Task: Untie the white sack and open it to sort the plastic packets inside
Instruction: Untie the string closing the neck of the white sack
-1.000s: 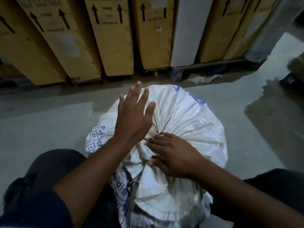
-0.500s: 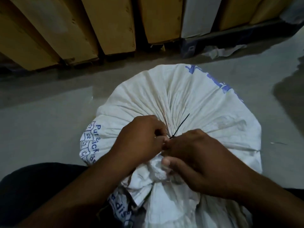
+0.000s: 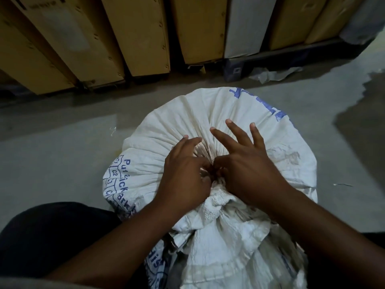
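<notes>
A full white woven sack [image 3: 239, 113] with blue print stands on the floor between my knees, its mouth gathered into a tight bunch. My left hand [image 3: 185, 174] and my right hand [image 3: 248, 165] meet at that gathered neck [image 3: 214, 170]. Thumb and forefinger of each hand pinch at the tie there. My right hand's other three fingers are spread above the sack. The tie itself is hidden under my fingers. The loose sack top [image 3: 220, 232] flops toward me. No plastic packets are visible.
Tall brown cardboard cartons [image 3: 141, 34] and one white one [image 3: 245, 24] lean in a row along the back. A crumpled plastic scrap [image 3: 270, 74] lies on the grey concrete floor [image 3: 52, 147]. My dark-clothed knees flank the sack.
My left hand came down from the sack top to the neck and closed on the tie. The black tie tail seen earlier is now covered. My right hand's outer fingers have spread.
</notes>
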Available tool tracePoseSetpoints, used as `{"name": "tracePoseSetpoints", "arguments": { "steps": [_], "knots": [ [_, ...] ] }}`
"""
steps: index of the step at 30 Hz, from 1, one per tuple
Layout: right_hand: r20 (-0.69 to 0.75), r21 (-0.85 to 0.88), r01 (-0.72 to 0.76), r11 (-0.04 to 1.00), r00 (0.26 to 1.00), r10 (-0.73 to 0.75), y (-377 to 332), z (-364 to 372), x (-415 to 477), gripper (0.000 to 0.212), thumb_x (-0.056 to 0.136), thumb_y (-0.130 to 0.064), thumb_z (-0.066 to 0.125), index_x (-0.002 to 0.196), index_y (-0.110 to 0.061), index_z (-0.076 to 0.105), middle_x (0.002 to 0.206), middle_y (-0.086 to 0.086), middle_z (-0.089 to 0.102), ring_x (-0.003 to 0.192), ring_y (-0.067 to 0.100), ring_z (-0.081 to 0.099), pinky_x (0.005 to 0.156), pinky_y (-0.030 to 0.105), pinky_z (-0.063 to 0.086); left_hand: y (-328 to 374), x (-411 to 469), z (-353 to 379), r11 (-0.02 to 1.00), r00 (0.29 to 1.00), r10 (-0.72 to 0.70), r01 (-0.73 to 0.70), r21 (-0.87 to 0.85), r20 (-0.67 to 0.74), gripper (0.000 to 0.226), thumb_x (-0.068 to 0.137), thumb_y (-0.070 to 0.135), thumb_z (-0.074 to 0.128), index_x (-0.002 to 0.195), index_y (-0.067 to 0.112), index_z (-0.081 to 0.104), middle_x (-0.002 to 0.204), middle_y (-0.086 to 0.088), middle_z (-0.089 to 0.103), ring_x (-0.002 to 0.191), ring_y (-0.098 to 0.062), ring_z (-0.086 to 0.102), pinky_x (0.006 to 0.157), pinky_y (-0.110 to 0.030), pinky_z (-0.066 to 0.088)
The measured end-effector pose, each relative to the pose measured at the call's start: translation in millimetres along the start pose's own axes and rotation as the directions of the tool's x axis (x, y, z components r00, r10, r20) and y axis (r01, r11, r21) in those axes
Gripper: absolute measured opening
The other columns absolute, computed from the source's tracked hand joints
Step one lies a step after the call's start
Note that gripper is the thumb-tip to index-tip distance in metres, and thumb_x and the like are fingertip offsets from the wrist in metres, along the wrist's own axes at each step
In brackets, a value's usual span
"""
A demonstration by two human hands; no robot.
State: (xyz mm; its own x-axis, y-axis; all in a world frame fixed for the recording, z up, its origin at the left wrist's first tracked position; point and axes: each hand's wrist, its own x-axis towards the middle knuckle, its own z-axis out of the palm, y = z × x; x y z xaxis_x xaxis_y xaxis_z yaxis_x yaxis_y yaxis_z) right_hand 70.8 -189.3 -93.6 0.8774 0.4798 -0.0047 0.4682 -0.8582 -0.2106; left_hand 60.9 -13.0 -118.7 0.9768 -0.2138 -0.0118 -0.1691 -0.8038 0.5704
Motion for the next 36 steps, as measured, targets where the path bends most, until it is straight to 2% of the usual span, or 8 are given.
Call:
{"name": "tracePoseSetpoints", "arguments": {
  "steps": [3,9,15,19,22,25,33,36],
  "knots": [
    [0.060,0.020,0.018,1.000,0.998,-0.019,3.9,-2.5,0.4,0.025,0.082,-0.033,0.053,0.086,-0.039,0.077,0.164,0.002,0.039,0.158,0.033,0.018,0.122,0.067,0.011,-0.1,-1.0,5.0,1.000,1.000,-0.018,0.018,-0.018,0.024,0.021,0.076,0.024,0.073,0.091,0.035,0.080,0.162,0.004,0.040,0.158,-0.018,0.012,0.127,-0.045,0.018],
    [0.150,0.069,0.006,0.998,0.989,-0.017,9.3,-0.8,2.9,0.016,0.084,-0.026,0.060,0.089,-0.033,0.073,0.168,-0.002,0.029,0.160,0.026,0.008,0.126,0.058,0.008,1.0,1.8,7.7,0.992,0.999,-0.036,0.039,-0.119,0.027,0.018,0.078,0.018,0.076,0.089,0.032,0.081,0.161,0.001,0.043,0.157,-0.019,0.016,0.127,-0.046,0.018],
    [0.078,0.244,-0.034,0.969,0.997,0.015,19.0,5.3,2.5,0.014,0.077,-0.030,0.058,0.083,-0.029,0.071,0.166,-0.007,0.033,0.159,0.020,0.011,0.124,0.057,0.017,1.8,5.0,9.1,0.979,1.000,-0.017,0.020,-0.204,0.016,0.014,0.082,0.020,0.080,0.090,0.031,0.082,0.162,0.002,0.041,0.157,-0.016,0.019,0.125,-0.049,0.020],
    [0.019,0.262,-0.020,0.965,1.000,0.015,18.3,10.5,1.1,0.014,0.074,-0.026,0.059,0.081,-0.025,0.071,0.163,-0.005,0.039,0.158,0.023,0.018,0.120,0.057,0.024,1.4,7.2,9.6,0.975,1.000,0.008,-0.007,-0.223,0.005,0.013,0.081,0.023,0.078,0.088,0.033,0.080,0.161,0.005,0.042,0.154,-0.015,0.027,0.123,-0.052,0.026],
    [-0.039,0.234,0.008,0.972,0.999,0.001,16.7,8.6,-0.1,0.014,0.073,-0.026,0.058,0.079,-0.026,0.071,0.161,-0.003,0.042,0.157,0.025,0.022,0.119,0.059,0.026,3.2,6.9,6.2,0.990,0.995,0.096,-0.098,-0.100,-0.018,0.013,0.084,0.024,0.072,0.091,0.033,0.079,0.163,0.005,0.038,0.157,-0.014,0.019,0.127,-0.052,0.015],
    [-0.070,0.204,0.012,0.979,0.998,0.002,14.5,6.3,-1.2,0.015,0.075,-0.027,0.057,0.080,-0.026,0.071,0.164,-0.003,0.037,0.158,0.026,0.017,0.123,0.062,0.017,4.8,5.9,3.8,0.973,0.972,0.230,-0.229,0.028,-0.055,0.018,0.082,0.024,0.068,0.095,0.033,0.077,0.165,0.001,0.036,0.160,-0.018,0.011,0.129,-0.051,0.004],
    [-0.046,0.205,-0.020,0.978,0.998,0.030,16.2,2.6,-4.2,0.009,0.076,-0.025,0.062,0.081,-0.027,0.069,0.170,-0.002,0.026,0.160,0.024,0.007,0.125,0.061,0.012,1.3,10.4,6.2,0.983,0.987,0.162,-0.163,-0.083,-0.017,0.013,0.081,0.029,0.067,0.088,0.035,0.076,0.168,0.009,0.029,0.160,-0.012,0.003,0.129,-0.045,-0.001],
    [-0.022,0.260,-0.045,0.965,0.998,0.052,17.0,1.1,-4.7,0.011,0.077,-0.029,0.059,0.082,-0.028,0.070,0.170,-0.003,0.026,0.160,0.020,0.005,0.126,0.054,0.013,0.7,9.8,10.5,0.985,0.990,0.142,-0.143,-0.100,-0.024,0.007,0.081,0.033,0.068,0.083,0.032,0.074,0.167,0.010,0.031,0.160,-0.011,0.006,0.129,-0.045,0.003]
  ]
}}
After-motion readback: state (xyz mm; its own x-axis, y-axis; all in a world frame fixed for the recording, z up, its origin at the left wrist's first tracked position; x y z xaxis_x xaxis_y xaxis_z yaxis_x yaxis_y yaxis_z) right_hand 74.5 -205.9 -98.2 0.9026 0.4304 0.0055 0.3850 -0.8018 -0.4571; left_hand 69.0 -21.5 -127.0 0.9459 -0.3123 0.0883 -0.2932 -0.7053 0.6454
